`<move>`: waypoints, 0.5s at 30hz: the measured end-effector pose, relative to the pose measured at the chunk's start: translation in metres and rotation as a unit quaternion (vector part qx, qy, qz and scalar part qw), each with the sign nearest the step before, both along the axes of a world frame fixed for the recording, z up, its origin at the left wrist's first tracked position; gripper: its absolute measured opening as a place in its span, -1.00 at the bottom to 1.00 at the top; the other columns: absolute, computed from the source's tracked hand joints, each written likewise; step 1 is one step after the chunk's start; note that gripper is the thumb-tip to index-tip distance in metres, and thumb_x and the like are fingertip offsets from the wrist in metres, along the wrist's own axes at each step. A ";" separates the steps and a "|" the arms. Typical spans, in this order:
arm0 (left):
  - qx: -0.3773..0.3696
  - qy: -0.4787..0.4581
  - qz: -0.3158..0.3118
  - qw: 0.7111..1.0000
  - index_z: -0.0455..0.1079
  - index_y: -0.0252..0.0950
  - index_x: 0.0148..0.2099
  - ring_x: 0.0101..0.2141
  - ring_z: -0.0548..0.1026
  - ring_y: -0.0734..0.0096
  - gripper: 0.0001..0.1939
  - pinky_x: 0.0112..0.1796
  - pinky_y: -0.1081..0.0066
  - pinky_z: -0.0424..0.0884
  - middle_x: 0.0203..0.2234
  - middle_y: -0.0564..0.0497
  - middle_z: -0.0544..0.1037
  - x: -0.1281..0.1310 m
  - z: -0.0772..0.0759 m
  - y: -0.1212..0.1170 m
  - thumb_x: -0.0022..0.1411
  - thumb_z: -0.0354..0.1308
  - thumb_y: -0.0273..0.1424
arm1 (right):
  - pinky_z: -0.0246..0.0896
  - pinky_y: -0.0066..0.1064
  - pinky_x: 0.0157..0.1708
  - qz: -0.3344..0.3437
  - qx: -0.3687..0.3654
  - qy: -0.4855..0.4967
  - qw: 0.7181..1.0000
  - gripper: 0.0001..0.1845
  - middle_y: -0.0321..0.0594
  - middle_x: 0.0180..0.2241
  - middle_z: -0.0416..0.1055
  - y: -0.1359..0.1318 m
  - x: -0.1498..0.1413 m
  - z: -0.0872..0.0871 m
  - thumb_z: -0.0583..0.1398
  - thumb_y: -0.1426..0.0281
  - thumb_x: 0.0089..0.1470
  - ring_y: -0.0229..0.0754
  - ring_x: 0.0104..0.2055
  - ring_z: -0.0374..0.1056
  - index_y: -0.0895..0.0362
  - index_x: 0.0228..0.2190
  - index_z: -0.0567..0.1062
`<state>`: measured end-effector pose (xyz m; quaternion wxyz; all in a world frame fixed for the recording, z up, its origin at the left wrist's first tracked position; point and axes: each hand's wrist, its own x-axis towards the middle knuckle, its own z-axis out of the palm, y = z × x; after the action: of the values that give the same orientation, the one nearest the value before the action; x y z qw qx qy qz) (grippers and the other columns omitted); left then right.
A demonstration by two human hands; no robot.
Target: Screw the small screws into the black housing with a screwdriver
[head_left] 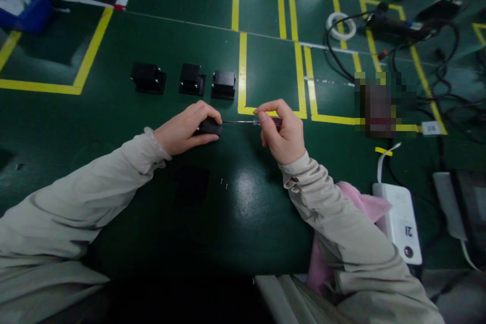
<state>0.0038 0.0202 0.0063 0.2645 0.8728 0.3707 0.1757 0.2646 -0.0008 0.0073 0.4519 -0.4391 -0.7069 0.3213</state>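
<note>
My left hand (190,127) is closed around a small black block-like part (211,127), steadying it on the green table. In my right hand (283,134) is a screwdriver (243,121), gripped by its handle between thumb and fingers. Its thin metal shaft points left and its tip meets the right side of the black part; my fingers and the distance hide the exact contact. Two small screws (224,184) lie on the table nearer to me. Beyond my left hand stand three similar black parts, a left one (148,78), a middle one (192,79) and a right one (224,84).
Yellow tape rectangles (242,71) mark the green tabletop (152,202). At the far left is a blue bin (26,2). Black cables, a white tape roll (340,26) and a pixelated patch lie at right. A white power bank-like box (398,223) and pink cloth (360,201) sit by my right arm.
</note>
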 end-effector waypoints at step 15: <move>0.011 -0.008 -0.005 1.000 0.32 -0.26 0.05 -0.03 0.42 0.20 -0.70 0.03 0.18 0.38 -0.06 -0.07 0.43 0.000 -0.001 0.000 0.34 0.12 -0.25 | 0.08 -0.41 -0.65 0.006 -0.003 0.018 1.000 -0.74 -0.53 -0.68 0.19 0.000 -0.001 -0.001 0.12 0.10 0.32 -0.37 -0.72 0.17 0.03 -0.19 0.38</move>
<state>0.0037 0.0200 0.0055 0.2590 0.8761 0.3622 0.1851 0.2640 -0.0008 0.0061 0.4613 -0.4304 -0.7001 0.3344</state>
